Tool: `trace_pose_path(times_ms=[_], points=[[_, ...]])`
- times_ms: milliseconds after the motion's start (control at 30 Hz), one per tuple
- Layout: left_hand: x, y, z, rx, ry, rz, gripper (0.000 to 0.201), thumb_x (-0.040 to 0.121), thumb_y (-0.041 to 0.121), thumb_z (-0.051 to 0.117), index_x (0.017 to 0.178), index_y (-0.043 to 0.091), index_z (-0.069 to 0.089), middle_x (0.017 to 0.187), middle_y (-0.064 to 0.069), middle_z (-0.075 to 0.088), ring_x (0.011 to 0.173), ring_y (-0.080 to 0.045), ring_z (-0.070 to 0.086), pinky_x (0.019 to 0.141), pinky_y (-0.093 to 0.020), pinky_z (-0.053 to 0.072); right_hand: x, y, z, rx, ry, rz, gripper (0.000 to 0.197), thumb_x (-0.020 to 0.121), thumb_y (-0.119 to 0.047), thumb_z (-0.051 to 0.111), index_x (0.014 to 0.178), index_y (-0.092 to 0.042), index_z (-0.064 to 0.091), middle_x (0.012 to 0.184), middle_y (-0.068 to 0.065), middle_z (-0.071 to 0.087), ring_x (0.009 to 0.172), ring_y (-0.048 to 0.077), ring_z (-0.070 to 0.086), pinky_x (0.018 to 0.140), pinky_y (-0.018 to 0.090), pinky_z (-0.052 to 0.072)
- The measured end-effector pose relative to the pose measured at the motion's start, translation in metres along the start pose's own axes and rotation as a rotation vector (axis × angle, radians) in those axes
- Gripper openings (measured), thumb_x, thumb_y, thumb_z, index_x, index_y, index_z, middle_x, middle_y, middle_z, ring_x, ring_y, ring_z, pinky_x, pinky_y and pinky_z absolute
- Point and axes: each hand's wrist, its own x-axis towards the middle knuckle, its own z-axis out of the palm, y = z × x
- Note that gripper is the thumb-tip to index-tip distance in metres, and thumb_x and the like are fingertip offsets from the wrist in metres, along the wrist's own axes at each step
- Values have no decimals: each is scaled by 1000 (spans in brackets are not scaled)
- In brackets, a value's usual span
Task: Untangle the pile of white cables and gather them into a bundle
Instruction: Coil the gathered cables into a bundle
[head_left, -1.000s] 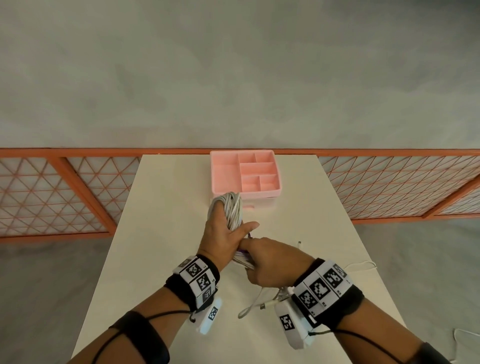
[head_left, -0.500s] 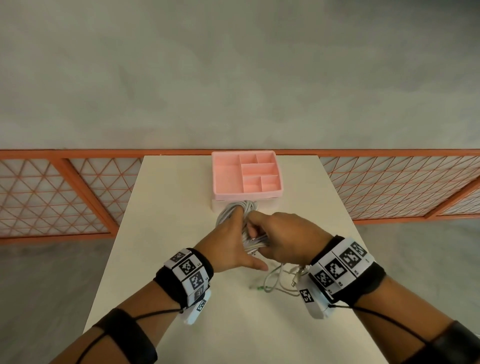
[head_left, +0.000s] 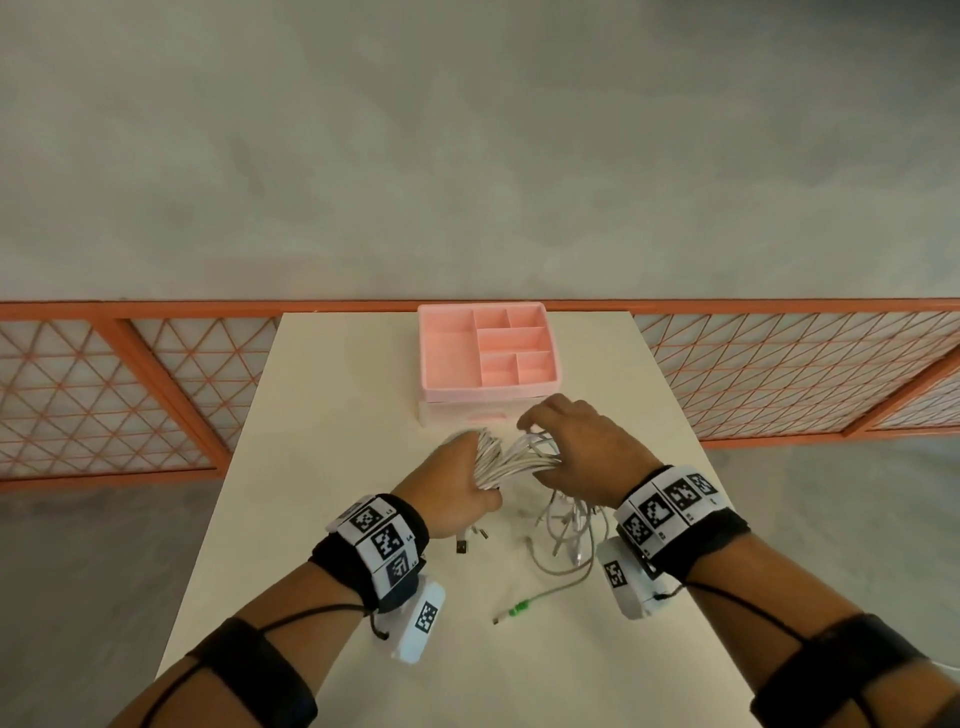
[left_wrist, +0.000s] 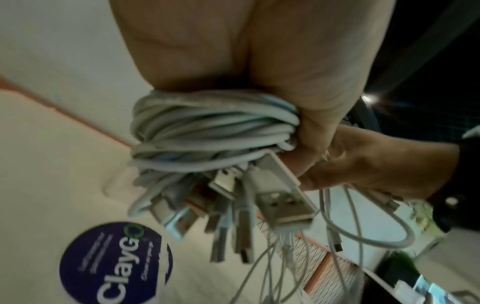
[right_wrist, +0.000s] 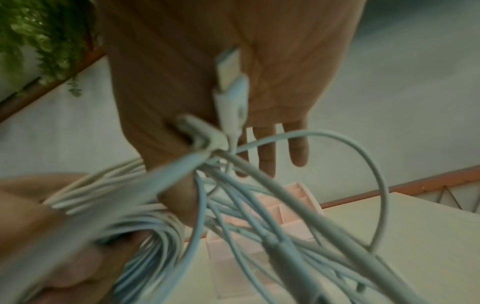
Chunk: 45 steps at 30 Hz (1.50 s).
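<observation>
My left hand (head_left: 453, 486) grips a bunch of white cables (head_left: 506, 460) just in front of the pink tray. In the left wrist view its palm (left_wrist: 272, 61) closes round the coil (left_wrist: 207, 127), and several USB plugs (left_wrist: 283, 205) hang below. My right hand (head_left: 579, 449) holds the same strands a little to the right, fingers arched over them. The right wrist view shows its thumb (right_wrist: 179, 201) hooked round the strands (right_wrist: 259, 216) and a plug (right_wrist: 230, 86) lying on the palm. Loose ends (head_left: 566, 525) trail under the right wrist onto the table.
A pink compartment tray (head_left: 447, 353) sits on a pale drawer base (head_left: 452, 415) at the far middle of the cream table (head_left: 322, 415). One cable end with a green plug (head_left: 517, 608) lies near me. A round blue sticker (left_wrist: 114, 263) marks the tabletop. Orange lattice railing (head_left: 104, 395) flanks the table.
My right hand came from under the left hand up and out to the right, drawing the strands sideways. The left hand sank lower and still grips the bunch.
</observation>
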Motion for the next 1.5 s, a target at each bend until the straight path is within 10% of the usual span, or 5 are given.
trace_pose_path(times_ms=[567, 967, 1167, 1367, 1500], points=[[12, -5, -4, 57, 250, -206, 38, 63, 45, 58, 92, 21, 57, 87, 3, 64, 78, -19, 63, 72, -40, 57, -36, 14, 14, 488, 211, 440, 22, 80, -15, 75, 84, -14, 53, 74, 4, 63, 64, 22, 65, 63, 41, 57], [12, 3, -16, -48, 241, -251, 41, 59, 42, 54, 89, 13, 61, 85, -6, 68, 74, -23, 67, 67, -42, 59, -55, 11, 10, 1327, 268, 106, 14, 86, 6, 65, 80, 2, 53, 76, 30, 67, 86, 31, 70, 77, 29, 55], [8, -2, -24, -21, 259, -257, 34, 63, 38, 58, 89, 16, 61, 84, -2, 68, 76, -21, 67, 70, -44, 60, -56, 28, 13, 1043, 313, 189, 19, 85, -1, 71, 77, 1, 55, 62, 31, 52, 51, 16, 48, 53, 23, 42], [3, 10, -8, 48, 184, -248, 23, 75, 25, 66, 90, 12, 53, 88, -4, 62, 80, -23, 62, 64, -32, 50, -43, 29, 6, 339, 800, 296, 9, 91, -21, 64, 94, -23, 56, 87, -1, 60, 75, 12, 52, 62, 23, 42], [2, 14, -3, 35, 170, -215, 15, 77, 16, 66, 83, 14, 52, 83, -3, 61, 71, -18, 59, 56, -27, 46, -30, 13, -4, 1173, 754, 375, 11, 99, -21, 55, 94, -11, 56, 82, 12, 69, 58, 25, 64, 50, 31, 52]])
